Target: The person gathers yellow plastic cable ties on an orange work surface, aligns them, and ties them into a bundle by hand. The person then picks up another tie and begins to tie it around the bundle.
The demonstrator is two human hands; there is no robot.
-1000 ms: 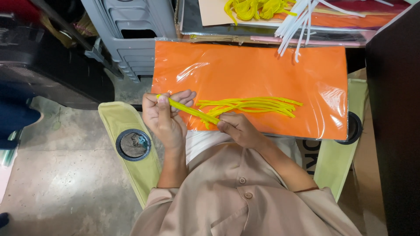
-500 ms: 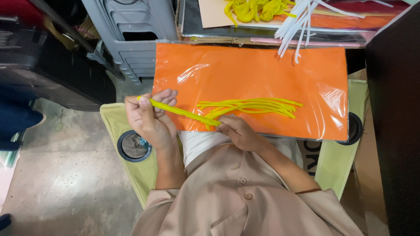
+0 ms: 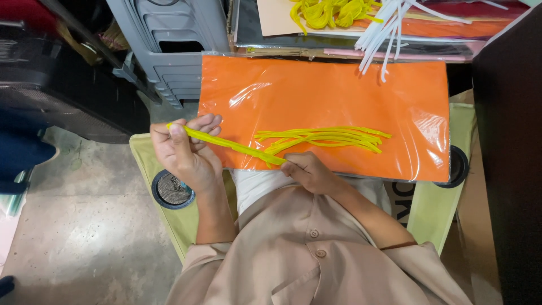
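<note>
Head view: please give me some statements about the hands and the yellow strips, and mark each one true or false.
1. The left hand grips one end of a yellow strip. True.
2. The right hand rests flat on the floor. False: it holds the other end of the same strip, at the near edge of the orange sheet.
3. A loose bunch of yellow strips lies on the orange sheet. True.
4. The orange sheet is bare paper. False: it is wrapped in clear, shiny plastic.
5. The white strips lie beyond the far edge of the orange sheet, a few tips reaching over it. True.
</note>
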